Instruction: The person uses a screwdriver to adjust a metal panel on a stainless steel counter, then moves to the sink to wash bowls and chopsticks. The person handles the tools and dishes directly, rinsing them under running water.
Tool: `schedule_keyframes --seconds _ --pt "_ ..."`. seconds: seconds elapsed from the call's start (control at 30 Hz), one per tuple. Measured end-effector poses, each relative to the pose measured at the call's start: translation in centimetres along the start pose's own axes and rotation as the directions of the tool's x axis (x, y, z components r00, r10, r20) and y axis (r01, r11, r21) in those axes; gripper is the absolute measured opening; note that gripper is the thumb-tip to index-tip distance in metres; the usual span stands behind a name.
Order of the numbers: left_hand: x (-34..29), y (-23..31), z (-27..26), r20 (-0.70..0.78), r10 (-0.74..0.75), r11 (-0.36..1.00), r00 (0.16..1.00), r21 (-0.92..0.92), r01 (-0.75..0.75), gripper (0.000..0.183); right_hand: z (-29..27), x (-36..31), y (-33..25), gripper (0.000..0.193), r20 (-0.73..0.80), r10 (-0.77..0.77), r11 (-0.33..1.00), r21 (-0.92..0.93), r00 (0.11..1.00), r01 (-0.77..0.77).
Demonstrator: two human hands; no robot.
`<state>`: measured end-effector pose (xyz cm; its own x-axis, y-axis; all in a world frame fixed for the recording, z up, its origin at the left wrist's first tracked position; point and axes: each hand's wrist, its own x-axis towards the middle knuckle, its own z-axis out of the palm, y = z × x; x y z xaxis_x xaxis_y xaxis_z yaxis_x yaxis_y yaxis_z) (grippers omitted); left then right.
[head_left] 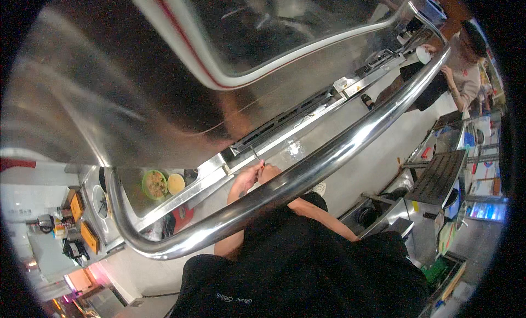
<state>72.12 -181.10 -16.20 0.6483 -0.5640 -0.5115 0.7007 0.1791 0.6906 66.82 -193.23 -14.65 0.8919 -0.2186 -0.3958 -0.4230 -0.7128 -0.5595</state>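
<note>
Beyond a thick curved steel bar (361, 134), my two hands are close together in front of my body. My left hand (247, 179) is closed, its fingers around the lower end of a thin stick-like tool (254, 151). Right beside it is my right hand (268, 174), also closed and partly covered by the bar. Whether it grips the same tool is hard to make out. The tool points toward a long dark slotted grill unit (290, 122) on the steel counter. Its kind is too small to tell.
A large steel panel with a window (296, 30) fills the upper view. A green bowl of food (154, 185) and a yellow bowl (176, 184) stand left of my hands. Another person (464, 79) at the far right holds a white dish (423, 54). Steel shelving (438, 175) is at the right.
</note>
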Motion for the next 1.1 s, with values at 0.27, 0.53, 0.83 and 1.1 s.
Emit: schedule_keyframes --seconds 0.27,0.53,0.83,1.1 --pt "5.1 -5.0 -4.8 -0.292 -0.279 0.809 0.915 0.441 0.388 0.037 5.7 1.7 4.4 0.043 -0.047 -0.023 0.961 0.273 0.999 0.035" --pt "2.8 -4.8 -0.1 -0.3 -0.202 0.909 0.932 0.296 0.292 0.067 2.1 0.5 4.6 0.052 0.013 0.073 0.97 0.231 0.997 -0.074" --pt "8.0 -8.1 20.0 -0.041 0.124 0.373 0.991 0.928 -0.008 0.044 -13.2 -9.5 31.0 0.061 0.074 0.285 0.867 0.404 0.956 -0.29" --pt "41.3 -1.3 56.8 0.615 0.49 -0.203 0.618 0.77 -0.605 0.044 -22.9 -14.2 55.9 0.057 0.011 0.834 0.451 0.562 0.552 -0.693"
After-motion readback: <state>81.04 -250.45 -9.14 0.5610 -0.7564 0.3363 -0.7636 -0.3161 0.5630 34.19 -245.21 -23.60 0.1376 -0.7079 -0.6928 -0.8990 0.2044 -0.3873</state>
